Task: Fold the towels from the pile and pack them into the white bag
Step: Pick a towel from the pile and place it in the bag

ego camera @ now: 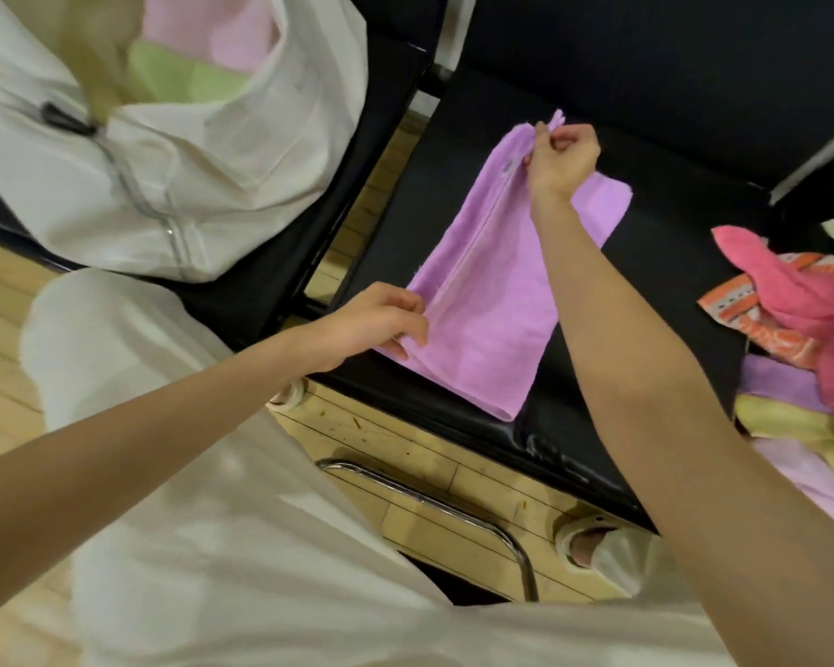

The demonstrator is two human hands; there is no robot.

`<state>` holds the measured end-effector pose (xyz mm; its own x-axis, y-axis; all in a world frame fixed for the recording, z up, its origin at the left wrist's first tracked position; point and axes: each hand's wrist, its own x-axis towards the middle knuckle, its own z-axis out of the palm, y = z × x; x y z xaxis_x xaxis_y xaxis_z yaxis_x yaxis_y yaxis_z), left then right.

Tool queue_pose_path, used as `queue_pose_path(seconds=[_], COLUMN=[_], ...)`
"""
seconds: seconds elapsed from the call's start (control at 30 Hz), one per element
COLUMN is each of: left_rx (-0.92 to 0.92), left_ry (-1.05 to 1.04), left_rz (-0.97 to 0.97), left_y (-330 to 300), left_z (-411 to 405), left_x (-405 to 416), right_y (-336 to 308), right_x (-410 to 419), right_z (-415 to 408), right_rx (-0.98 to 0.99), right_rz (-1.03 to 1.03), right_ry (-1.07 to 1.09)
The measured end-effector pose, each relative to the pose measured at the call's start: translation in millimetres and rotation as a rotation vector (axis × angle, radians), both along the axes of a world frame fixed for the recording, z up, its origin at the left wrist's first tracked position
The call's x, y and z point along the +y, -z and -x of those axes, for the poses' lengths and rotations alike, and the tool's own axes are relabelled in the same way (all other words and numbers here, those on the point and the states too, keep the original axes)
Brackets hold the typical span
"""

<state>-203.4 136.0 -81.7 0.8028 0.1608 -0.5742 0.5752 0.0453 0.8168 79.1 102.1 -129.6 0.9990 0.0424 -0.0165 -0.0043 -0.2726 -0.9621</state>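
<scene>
A purple towel (492, 300) lies folded lengthwise on the black seat (656, 262) in the middle. My left hand (371, 324) pinches its near left corner. Its far corner is pinched by my right hand (562, 158) and lifted a little off the seat. The white bag (174, 151) stands open on the black seat at the upper left, with pink and green folded towels (198, 50) inside. The pile of towels (800, 349), pink, orange-patterned, purple and yellow, lies at the right edge.
A chrome chair frame (453, 503) runs across the wooden floor (405, 450) below the seat. My white clothing fills the lower part of the view. The black seat back (646, 55) rises behind the towel.
</scene>
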Motion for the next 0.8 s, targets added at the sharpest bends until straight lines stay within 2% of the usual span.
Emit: queue_pose_path(seconds=[0.1,0.27,0.37,0.43,0.5,0.63,0.7,0.8], left_rx=[0.078,0.100,0.111,0.062,-0.090,-0.392,-0.434,-0.386], left_ry=[0.007,0.174,0.257,0.276,0.313,0.529,0.592,0.634], left_rz=[-0.087,-0.691,-0.953,-1.080,-1.186,-1.167,-1.113,-1.053], left_y=[6.8,19.3,18.8,19.0,24.6,26.0,25.0,26.5], left_z=[4.2,16.8,22.9,25.3,27.3,29.6,31.2,34.4], left_x=[9.3,15.1,9.5,5.3,4.0,1.9,-1.6,-2.7], right_y=[10.4,14.6,7.2,7.4,8.6,8.8,3.2,-9.5], right_x=[13.4,16.0,-0.7,-21.1,-50.1,-117.1,-148.8,-186.1], right_z=[3.8,19.9,40.2,58.9,82.4,130.6,152.1,177.7], right_rx=[-0.003,-0.055,-0.087,-0.107,-0.125,-0.182,-0.238,-0.279], right_rz=[0.039,0.214,0.380,0.438,0.474,0.533,0.563,0.678], right_ry=[-0.031,-0.139,-0.261,-0.347,-0.448,-0.603,-0.726,-0.928])
